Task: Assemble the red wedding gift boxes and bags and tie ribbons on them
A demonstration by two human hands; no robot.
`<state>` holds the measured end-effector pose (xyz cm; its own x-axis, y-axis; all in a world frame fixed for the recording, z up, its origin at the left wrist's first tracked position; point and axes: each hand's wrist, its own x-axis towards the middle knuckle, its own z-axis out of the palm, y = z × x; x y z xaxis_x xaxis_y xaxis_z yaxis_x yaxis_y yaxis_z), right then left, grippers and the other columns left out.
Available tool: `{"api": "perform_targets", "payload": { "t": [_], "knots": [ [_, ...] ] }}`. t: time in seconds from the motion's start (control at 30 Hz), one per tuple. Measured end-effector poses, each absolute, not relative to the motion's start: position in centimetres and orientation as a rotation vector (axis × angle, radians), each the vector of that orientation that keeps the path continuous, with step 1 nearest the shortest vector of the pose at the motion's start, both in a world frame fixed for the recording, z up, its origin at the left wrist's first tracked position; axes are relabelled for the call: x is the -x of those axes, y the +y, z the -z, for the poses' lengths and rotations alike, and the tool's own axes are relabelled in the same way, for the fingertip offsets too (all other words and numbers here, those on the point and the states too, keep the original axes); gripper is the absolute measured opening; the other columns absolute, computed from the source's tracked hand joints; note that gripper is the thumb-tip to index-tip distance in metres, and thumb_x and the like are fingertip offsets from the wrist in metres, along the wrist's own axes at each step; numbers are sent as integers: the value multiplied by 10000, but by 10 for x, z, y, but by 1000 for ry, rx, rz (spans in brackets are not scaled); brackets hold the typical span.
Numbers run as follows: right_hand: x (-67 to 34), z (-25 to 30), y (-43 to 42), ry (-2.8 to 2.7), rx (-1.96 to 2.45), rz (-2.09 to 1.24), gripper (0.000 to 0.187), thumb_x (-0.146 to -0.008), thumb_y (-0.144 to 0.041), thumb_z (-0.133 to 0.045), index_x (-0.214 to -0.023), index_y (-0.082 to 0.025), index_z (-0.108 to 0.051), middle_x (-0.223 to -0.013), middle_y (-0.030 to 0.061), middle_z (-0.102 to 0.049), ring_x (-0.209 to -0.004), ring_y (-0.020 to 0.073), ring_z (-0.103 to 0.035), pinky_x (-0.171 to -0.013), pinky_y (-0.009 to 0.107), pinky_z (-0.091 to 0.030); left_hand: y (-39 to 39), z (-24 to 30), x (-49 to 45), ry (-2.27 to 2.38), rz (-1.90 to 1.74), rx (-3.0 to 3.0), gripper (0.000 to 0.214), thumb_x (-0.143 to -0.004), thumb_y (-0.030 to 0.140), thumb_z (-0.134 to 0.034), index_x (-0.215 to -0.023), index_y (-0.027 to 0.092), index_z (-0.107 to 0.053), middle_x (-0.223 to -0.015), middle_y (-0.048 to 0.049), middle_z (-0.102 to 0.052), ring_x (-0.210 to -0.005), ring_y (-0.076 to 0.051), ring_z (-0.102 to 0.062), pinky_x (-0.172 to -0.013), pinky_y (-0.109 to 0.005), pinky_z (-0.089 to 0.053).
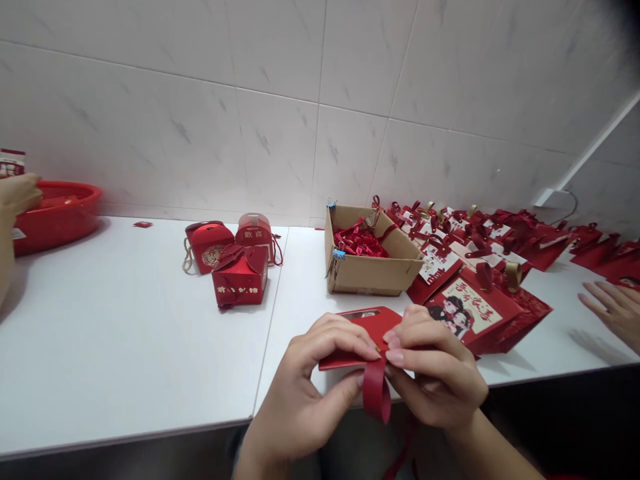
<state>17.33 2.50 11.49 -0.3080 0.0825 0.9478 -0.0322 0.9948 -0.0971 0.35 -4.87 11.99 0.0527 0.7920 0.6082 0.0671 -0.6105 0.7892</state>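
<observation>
A red gift bag (367, 325) with a slot cut in its panel is held over the table's front edge. From its near edge hangs a loop of dark red ribbon (375, 393). My left hand (305, 387) is closed on the ribbon, with index finger and thumb at the loop's left side. Pressed close from the other side, my right hand (440, 373) pinches at the ribbon where it meets the bag. Its fingertips partly cover the spot. Loose ribbon ends trail below my hands, dim against the dark floor.
Behind my hands stands a cardboard box (373, 283) of red ribbons. Several finished-looking gift bags (470, 310) crowd the right side. Three small red boxes (240, 277) sit left of centre. A red basin (60, 227) is far left, beside another person's arm; another hand (615, 310) is at right.
</observation>
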Motion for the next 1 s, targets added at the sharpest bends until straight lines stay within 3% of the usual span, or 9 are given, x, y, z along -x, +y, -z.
{"api": "perform_targets", "payload": {
  "t": [0.2, 0.4, 0.67, 0.83, 1.0],
  "knots": [
    [-171, -106, 38, -1929, 223, -317, 312, -796, -87, -641, -1085, -206, -645, -857, 52, -623, -752, 167, -620, -635, 303, -526, -36, -112, -8, 1036, -1671, -1579, 209, -820, 38, -584, -837, 201, -715, -861, -48, -703, -836, -177, -666, -738, -268, -529],
    [-176, -108, 43, -2022, 273, -437, 213, -819, -122, -647, -1013, -197, -693, -844, 49, -617, -692, 134, -614, -552, 232, -510, -34, -113, -9, 1080, -1648, -1562, 198, -814, 49, -584, -817, 187, -726, -838, -55, -708, -798, -176, -671, -722, -266, -528],
    [-177, -111, 36, -2037, 398, -566, 152, -852, -125, -613, -977, -183, -678, -865, 49, -592, -717, 119, -606, -529, 186, -490, -32, -111, -9, 1063, -1674, -1610, 192, -834, 68, -587, -829, 202, -723, -842, -49, -700, -839, -179, -660, -772, -289, -531],
    [-177, -114, 33, -2068, 421, -525, 117, -865, -122, -588, -938, -173, -662, -869, 48, -571, -712, 110, -577, -556, 195, -484, -32, -112, -11, 1157, -1695, -1660, 206, -834, 77, -586, -815, 229, -725, -913, -46, -724, -1105, -220, -609, -909, -321, -504],
    [-175, -116, 32, -2058, 434, -484, 99, -869, -128, -580, -928, -173, -645, -856, 43, -566, -706, 108, -559, -570, 200, -474, -34, -114, -13, 1188, -1670, -1672, 232, -845, 66, -542, -857, 223, -713, -983, -53, -738, -1085, -219, -638, -924, -336, -513]
  ]
}}
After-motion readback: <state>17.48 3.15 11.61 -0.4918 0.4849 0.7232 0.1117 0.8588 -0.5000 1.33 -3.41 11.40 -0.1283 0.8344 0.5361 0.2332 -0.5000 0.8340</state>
